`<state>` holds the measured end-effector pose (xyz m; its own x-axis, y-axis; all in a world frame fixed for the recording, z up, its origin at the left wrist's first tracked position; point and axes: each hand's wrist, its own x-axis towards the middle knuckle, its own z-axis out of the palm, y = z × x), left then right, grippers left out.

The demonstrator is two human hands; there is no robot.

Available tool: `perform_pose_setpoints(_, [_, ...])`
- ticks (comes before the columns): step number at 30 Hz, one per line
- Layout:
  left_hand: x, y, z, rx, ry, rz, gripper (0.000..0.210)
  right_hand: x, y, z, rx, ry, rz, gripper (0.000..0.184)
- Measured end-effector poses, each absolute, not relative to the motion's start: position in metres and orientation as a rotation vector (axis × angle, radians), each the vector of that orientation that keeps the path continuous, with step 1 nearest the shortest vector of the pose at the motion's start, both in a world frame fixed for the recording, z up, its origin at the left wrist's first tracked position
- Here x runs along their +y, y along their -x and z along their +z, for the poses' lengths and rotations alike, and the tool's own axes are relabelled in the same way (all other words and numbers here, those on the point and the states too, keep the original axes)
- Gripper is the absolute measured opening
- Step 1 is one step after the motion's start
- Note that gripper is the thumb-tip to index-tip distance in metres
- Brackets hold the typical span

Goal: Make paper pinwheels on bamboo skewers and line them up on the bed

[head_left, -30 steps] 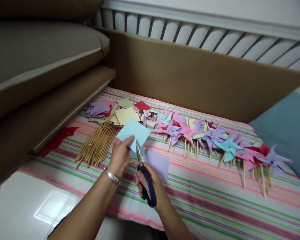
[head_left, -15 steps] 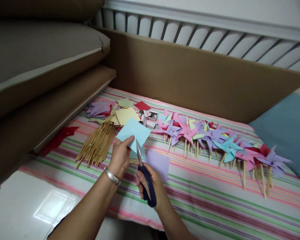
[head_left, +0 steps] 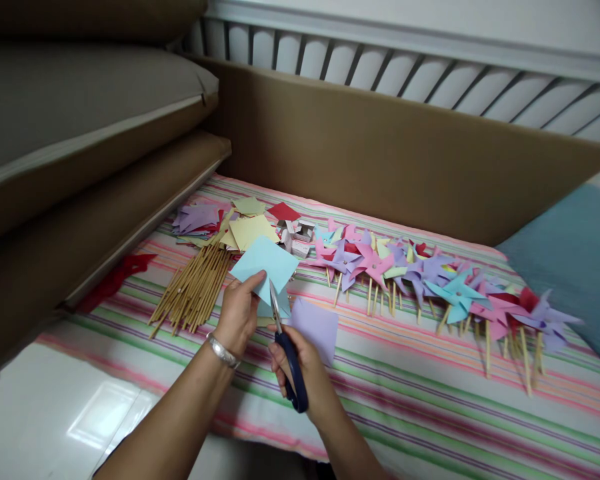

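My left hand [head_left: 241,308], with a silver bracelet at the wrist, pinches a light blue paper square [head_left: 264,257] between thumb and fingers. In my right hand [head_left: 300,357] is a pair of scissors [head_left: 291,367] with dark blue handles. Its metal blades lie at the lower corner of the blue square, pointing toward the middle. Below my hands, a purple paper square [head_left: 317,330] rests on the striped cloth. A bundle of thin wooden sticks [head_left: 195,290] lies to the left of my left hand.
Finished paper pinwheels [head_left: 375,263] on sticks spread to the right. Loose coloured papers [head_left: 253,232] and a small open box [head_left: 297,239] lie behind my hands. Stacked brown cushions [head_left: 145,193] rise at left, a brown panel [head_left: 380,147] at the back, on the striped cloth [head_left: 405,400].
The scissors and both hands have shifted very slightly left with the view. The blades look a little closer together along the blue paper.
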<state>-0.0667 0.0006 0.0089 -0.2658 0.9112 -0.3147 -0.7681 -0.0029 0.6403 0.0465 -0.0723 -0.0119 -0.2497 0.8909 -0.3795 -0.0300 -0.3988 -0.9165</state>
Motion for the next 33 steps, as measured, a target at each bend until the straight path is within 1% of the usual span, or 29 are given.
perform_pose_setpoints(5, [0.006, 0.078, 0.01, 0.896, -0.33, 1.64, 0.03, -0.078, -0.055, -0.012, -1.241, 1.25, 1.728, 0.054])
perform_pose_setpoints(9, [0.0, 0.085, 0.015, 0.946, -0.519, 1.509, 0.034, -0.081, -0.077, -0.005, -1.223, 1.075, 1.696, 0.052])
perform_pose_setpoints(12, [-0.012, 0.086, 0.014, 0.976, -0.661, 1.345, 0.035, -0.079, -0.101, 0.004, -1.092, 0.878, 1.599, 0.044])
perform_pose_setpoints(14, [-0.021, 0.083, 0.013, 0.995, -0.723, 1.222, 0.032, -0.075, -0.116, 0.007, -0.982, 0.794, 1.538, 0.04])
perform_pose_setpoints(16, [-0.029, 0.078, 0.012, 0.989, -0.768, 1.081, 0.029, -0.07, -0.131, 0.008, -0.865, 0.756, 1.495, 0.039])
perform_pose_setpoints(20, [-0.031, 0.058, 0.011, 0.942, -0.863, 0.752, 0.029, -0.061, -0.155, 0.008, -0.705, 0.752, 1.421, 0.039])
perform_pose_setpoints(24, [-0.013, 0.031, 0.002, 1.258, -1.135, 0.579, 0.029, -0.057, -0.167, 0.011, -0.655, 0.75, 1.358, 0.038])
perform_pose_setpoints(26, [-0.001, 0.021, -0.006, 1.372, -1.222, 0.55, 0.028, -0.057, -0.17, 0.014, -0.645, 0.762, 1.344, 0.038])
perform_pose_setpoints(30, [0.018, 0.012, -0.02, 1.575, -1.384, 0.516, 0.017, -0.059, -0.176, 0.017, -0.641, 0.798, 1.325, 0.039])
perform_pose_setpoints(33, [0.024, 0.011, -0.025, 1.712, -1.5, 0.488, 0.018, -0.06, -0.18, 0.018, -0.634, 0.8, 1.324, 0.04])
